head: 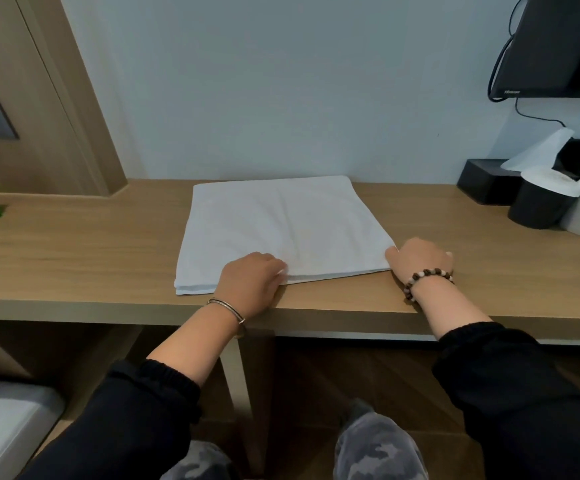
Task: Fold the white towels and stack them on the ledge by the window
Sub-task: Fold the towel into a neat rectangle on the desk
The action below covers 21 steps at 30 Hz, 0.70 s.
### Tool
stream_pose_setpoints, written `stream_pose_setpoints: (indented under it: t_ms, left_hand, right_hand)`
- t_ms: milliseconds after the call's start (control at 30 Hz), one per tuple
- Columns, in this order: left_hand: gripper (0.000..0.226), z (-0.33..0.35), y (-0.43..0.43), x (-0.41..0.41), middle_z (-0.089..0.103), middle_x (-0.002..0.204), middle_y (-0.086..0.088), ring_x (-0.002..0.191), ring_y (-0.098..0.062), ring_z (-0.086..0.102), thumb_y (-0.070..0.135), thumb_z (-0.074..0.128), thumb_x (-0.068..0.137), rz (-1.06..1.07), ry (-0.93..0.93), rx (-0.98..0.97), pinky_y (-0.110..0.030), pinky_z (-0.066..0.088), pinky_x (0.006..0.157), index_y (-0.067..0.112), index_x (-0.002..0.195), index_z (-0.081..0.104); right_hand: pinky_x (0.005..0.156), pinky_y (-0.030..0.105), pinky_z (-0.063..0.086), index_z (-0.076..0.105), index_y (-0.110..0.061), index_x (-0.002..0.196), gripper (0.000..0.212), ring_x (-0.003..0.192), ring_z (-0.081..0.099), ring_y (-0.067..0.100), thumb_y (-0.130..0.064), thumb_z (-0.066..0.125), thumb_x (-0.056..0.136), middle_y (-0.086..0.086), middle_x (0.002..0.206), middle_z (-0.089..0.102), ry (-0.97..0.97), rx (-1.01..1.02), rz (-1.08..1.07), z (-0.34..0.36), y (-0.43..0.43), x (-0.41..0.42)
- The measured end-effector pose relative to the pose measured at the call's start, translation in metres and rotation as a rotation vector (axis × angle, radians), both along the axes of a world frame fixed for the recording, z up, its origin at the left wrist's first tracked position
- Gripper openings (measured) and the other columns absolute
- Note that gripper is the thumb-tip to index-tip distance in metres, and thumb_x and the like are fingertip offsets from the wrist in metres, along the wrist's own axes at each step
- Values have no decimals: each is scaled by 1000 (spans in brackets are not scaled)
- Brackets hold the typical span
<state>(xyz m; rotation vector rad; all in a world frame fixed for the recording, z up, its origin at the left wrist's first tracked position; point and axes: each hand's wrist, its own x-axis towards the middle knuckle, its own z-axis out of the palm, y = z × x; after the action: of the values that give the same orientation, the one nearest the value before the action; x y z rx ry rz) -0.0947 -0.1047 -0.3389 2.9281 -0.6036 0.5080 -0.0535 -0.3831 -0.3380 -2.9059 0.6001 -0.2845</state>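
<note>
Fingers [276, 264] of the left hand [250, 282] pinch the near edge of the towel [281, 220] lying flat on the surface [91, 254], right hand [420, 259] at its corner, grip hidden, so lift both ends evenly, keeping layers square.

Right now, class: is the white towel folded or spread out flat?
Folded: the white towel lies as a neat rectangle, with stacked layer edges visible at its near left corner.
</note>
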Motion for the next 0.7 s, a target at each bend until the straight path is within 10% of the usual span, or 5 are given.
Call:
stream_pose_setpoints:
  t_ms: [233, 400, 533, 700]
  left_hand:
    - [30, 22, 2, -15, 52, 55, -3, 49, -21, 52, -4, 82, 41, -185, -145, 245, -18, 26, 38, 11, 50, 58]
    - [22, -2, 13, -18, 56, 95, -5, 89, -22, 49, 20, 49, 94, -166, -36, 23, -32, 42, 63, 14, 103, 69]
    - [30, -6, 16, -23, 55, 106, -4, 95, -19, 45, 19, 45, 96, -185, -9, -71, -26, 38, 75, 18, 119, 64]
    - [33, -4, 21, -29, 58, 112, -2, 104, -19, 48, 15, 46, 93, -181, 27, -154, -28, 40, 85, 17, 120, 65]
  right_hand:
    - [76, 36, 34, 58, -12, 64, 41, 64, 52, 23, -34, 38, 92, 5, 67, 58, -1, 13, -60, -1, 2, 2]
    - [89, 40, 35, 62, -12, 87, 31, 92, 55, 26, -27, 36, 95, 8, 96, 62, 11, -63, -88, 2, 12, 1]
    - [108, 58, 18, 38, -17, 136, 45, 135, 26, 29, -21, 42, 91, 12, 148, 27, -43, -312, 10, 8, 48, -1]
    - [114, 52, 3, 20, -21, 148, 50, 145, 4, 24, -25, 29, 99, 1, 159, 4, -26, 35, 556, 14, 132, 18]
